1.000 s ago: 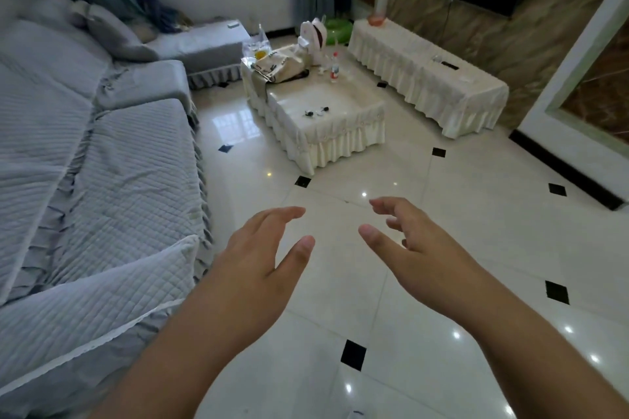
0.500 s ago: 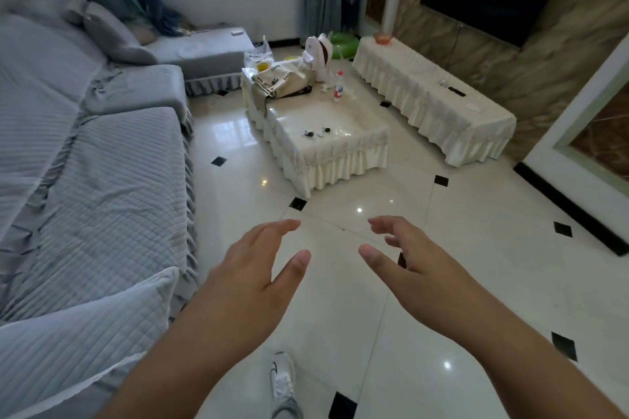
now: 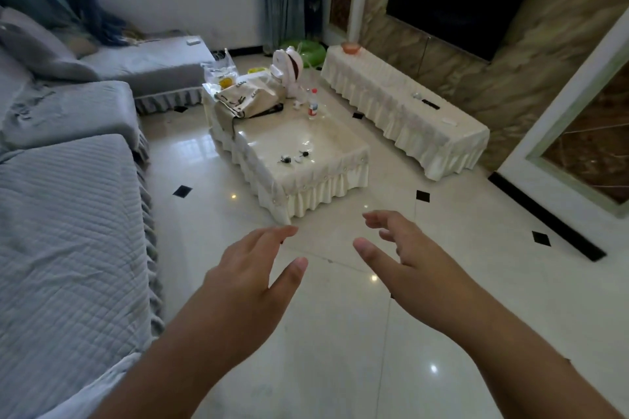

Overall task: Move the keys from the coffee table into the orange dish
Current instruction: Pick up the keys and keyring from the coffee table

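While both hands (image 3: 326, 282) spread empty, keys (image 3: 285, 159) on coffee table (image 3: 326, 167), bottle (image 3: 312, 105) behind

Orange dish (image 3: 351, 47), cream coffee table (image 3: 316, 177), grey quilted sofa (image 3: 64, 235)

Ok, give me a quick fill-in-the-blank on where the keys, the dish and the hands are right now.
1. The keys lie on the ____ table.
2. The orange dish sits at the far end of the long ____ under the dark screen.
3. Both the left hand and the right hand are ____, holding nothing.
4. A plastic ____ with a red cap stands upright on the same table as the keys.

Missing words: coffee; bench; open; bottle
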`<state>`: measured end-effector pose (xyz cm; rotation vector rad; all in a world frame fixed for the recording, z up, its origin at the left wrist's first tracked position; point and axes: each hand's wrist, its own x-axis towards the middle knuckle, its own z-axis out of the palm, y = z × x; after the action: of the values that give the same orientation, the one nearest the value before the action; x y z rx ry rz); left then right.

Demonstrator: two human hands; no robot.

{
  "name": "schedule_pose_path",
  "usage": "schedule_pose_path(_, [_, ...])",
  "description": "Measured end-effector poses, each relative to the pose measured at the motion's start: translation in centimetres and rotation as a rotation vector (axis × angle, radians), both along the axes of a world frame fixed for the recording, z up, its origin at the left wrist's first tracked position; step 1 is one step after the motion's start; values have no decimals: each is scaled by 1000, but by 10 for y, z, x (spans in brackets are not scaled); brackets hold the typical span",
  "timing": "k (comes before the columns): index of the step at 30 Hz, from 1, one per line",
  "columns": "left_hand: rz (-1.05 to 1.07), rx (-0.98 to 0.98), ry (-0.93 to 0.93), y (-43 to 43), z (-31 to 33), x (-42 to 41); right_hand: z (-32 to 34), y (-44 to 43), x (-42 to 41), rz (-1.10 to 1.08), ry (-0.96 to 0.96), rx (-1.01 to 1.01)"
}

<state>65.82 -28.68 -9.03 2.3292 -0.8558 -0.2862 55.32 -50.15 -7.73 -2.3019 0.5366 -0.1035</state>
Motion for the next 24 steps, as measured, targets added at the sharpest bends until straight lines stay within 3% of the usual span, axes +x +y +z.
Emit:
schedule_pose_path(9, [-6, 31, 31, -64, 5, 81, -19, -64, 78, -4, -14, 44])
schedule_pose_path(24, [197, 9, 8, -223, 19, 200, -13, -246, 236, 162, -69, 83])
